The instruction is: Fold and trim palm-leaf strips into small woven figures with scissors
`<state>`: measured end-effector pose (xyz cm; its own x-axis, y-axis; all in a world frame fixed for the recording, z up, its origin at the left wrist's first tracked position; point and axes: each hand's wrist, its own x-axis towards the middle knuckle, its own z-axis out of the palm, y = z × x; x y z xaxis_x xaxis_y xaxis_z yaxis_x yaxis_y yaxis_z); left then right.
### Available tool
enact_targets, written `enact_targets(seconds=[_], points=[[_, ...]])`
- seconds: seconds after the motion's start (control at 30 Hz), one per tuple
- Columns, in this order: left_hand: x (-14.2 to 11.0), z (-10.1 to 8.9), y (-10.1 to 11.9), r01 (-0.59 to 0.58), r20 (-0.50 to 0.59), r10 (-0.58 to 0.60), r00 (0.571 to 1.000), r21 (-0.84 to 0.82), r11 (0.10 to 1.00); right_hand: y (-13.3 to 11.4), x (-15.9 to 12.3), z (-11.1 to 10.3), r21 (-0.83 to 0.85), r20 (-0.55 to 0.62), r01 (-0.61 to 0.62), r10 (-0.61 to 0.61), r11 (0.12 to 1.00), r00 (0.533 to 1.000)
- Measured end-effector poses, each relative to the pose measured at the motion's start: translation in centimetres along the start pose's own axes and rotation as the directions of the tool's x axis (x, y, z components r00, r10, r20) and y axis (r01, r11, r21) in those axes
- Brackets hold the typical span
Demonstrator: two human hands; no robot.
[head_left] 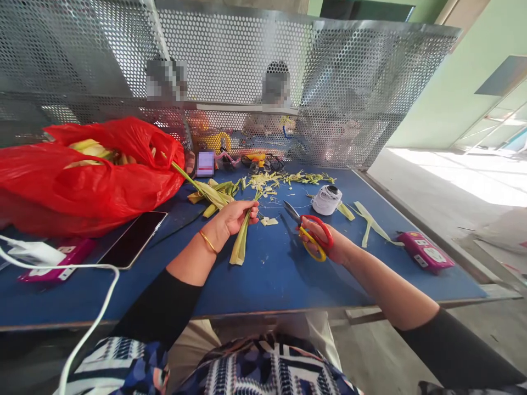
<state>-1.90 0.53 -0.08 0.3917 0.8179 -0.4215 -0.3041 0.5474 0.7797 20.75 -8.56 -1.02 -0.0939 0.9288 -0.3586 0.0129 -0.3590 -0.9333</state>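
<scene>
My left hand (239,216) is closed around a pale green corn husk bundle (239,247), its wide end hanging down toward me. A thin white thread (272,207) stretches across the table near that hand. To the right, my right hand (325,241) grips scissors (316,236) with one red and one yellow handle loop. Their dark blades point up and left, and look nearly together. Behind the scissors stands a spool of white thread (326,201). Cut husk scraps (267,184) lie scattered beyond both hands, and larger husk leaves (218,195) rest left of the bundle.
A red plastic bag (102,186) with husks fills the left side. A dark phone (132,240), a white cable (111,291) and a purple pack (426,252) lie on the blue table (272,285). A perforated metal screen (230,55) stands behind; people sit beyond it.
</scene>
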Motion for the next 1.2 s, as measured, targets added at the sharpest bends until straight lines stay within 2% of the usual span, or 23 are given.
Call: enact_targets(seconds=[0.13, 0.23, 0.3, 0.37, 0.43, 0.47, 0.5, 0.57, 0.7, 0.77, 0.8, 0.83, 0.9, 0.93, 0.97, 1.0, 1.03, 1.07, 1.1, 1.13, 1.17, 1.2], points=[[-0.2, 0.1, 0.3, -0.013, -0.015, 0.013, 1.0, -0.021, 1.0, 0.5, 0.0, -0.5, -0.142, -0.073, 0.038, -0.049, 0.989, 0.996], [-0.8, -0.2, 1.4, -0.081, -0.023, 0.079, 0.997, -0.062, 0.995, 0.7, -0.5, -1.7, -0.369, -0.144, 0.05, -0.11, 0.928, 0.983], [-1.4, -0.6, 2.4, -0.146, -0.046, 0.142, 0.989, -0.095, 0.985, 0.9, -1.1, -2.8, -0.619, -0.137, 0.083, -0.212, 0.781, 0.968], [-2.0, -1.0, 3.3, -0.191, -0.066, 0.184, 0.981, -0.13, 0.973, 1.1, -1.9, -3.9, -0.849, -0.028, 0.138, -0.304, 0.51, 0.952], [-2.6, -1.3, 4.0, -0.22, -0.081, 0.21, 0.974, -0.157, 0.963, 1.3, -2.7, -4.9, -0.946, 0.133, 0.218, -0.328, 0.24, 0.935], [-2.7, -1.3, 4.3, -0.227, -0.085, 0.215, 0.973, -0.168, 0.959, 1.4, -3.1, -5.3, -0.954, 0.207, 0.263, -0.32, 0.142, 0.924], [-2.9, -1.4, 4.5, -0.226, -0.085, 0.213, 0.973, -0.177, 0.958, 1.5, -3.4, -5.5, -0.949, 0.271, 0.307, -0.306, 0.073, 0.913], [-3.0, -1.4, 4.6, -0.217, -0.085, 0.204, 0.975, -0.185, 0.958, 1.4, -3.6, -5.6, -0.929, 0.358, 0.37, -0.277, -0.008, 0.892], [-3.2, -1.4, 4.5, -0.206, -0.083, 0.194, 0.978, -0.192, 0.959, -0.3, -2.5, -4.2, -0.929, 0.371, 0.361, -0.238, -0.086, 0.898], [-3.4, -1.7, 4.5, -0.211, -0.093, 0.196, 0.976, -0.204, 0.956, -1.7, -1.1, -2.9, -0.936, 0.351, 0.346, -0.23, -0.062, 0.908], [-3.5, -1.9, 4.5, -0.216, -0.103, 0.198, 0.975, -0.208, 0.954, -2.3, -0.1, -2.1, -0.933, 0.353, 0.36, -0.222, -0.009, 0.909], [-3.6, -2.1, 4.4, -0.219, -0.113, 0.199, 0.973, -0.21, 0.953, -2.9, 0.9, -1.3, -0.917, 0.368, 0.39, -0.202, 0.081, 0.908], [-3.6, -2.6, 4.4, -0.227, -0.136, 0.201, 0.97, -0.215, 0.95, -3.6, 3.4, 0.4, -0.815, 0.45, 0.435, -0.055, 0.383, 0.891], [-3.6, -2.7, 4.4, -0.23, -0.145, 0.201, 0.969, -0.218, 0.949, -3.8, 4.8, 1.2, -0.747, 0.505, 0.407, 0.05, 0.526, 0.861], [-3.4, -2.9, 4.3, -0.232, -0.15, 0.202, 0.968, -0.222, 0.947, -3.9, 6.3, 1.8, -0.688, 0.557, 0.359, 0.141, 0.631, 0.818], [-3.3, -3.0, 4.3, -0.231, -0.149, 0.201, 0.968, -0.226, 0.946, -4.0, 7.8, 2.2, -0.642, 0.576, 0.291, 0.197, 0.709, 0.793], [-3.1, -3.2, 4.2, -0.23, -0.145, 0.2, 0.969, -0.23, 0.946, -4.1, 9.3, 2.4, -0.606, 0.563, 0.212, 0.225, 0.767, 0.795], [-2.9, -3.2, 4.1, -0.227, -0.139, 0.199, 0.97, -0.231, 0.946, -4.3, 10.9, 2.4, -0.577, 0.533, 0.152, 0.229, 0.802, 0.814], [-2.8, -3.3, 4.1, -0.227, -0.133, 0.201, 0.971, -0.232, 0.946, -4.6, 12.4, 2.2, -0.548, 0.481, 0.126, 0.188, 0.827, 0.857], [-2.6, -3.4, 4.0, -0.229, -0.13, 0.203, 0.97, -0.233, 0.945, -4.9, 13.8, 1.8, -0.517, 0.396, 0.133, 0.098, 0.846, 0.913], [-2.5, -3.4, 4.0, -0.231, -0.129, 0.205, 0.97, -0.233, 0.945, -5.4, 15.1, 1.3, -0.471, 0.276, 0.181, -0.05, 0.864, 0.96], [-2.5, -3.3, 4.0, -0.233, -0.13, 0.207, 0.97, -0.234, 0.944, -5.9, 16.2, 0.8, -0.451, 0.208, 0.219, -0.136, 0.865, 0.969]])
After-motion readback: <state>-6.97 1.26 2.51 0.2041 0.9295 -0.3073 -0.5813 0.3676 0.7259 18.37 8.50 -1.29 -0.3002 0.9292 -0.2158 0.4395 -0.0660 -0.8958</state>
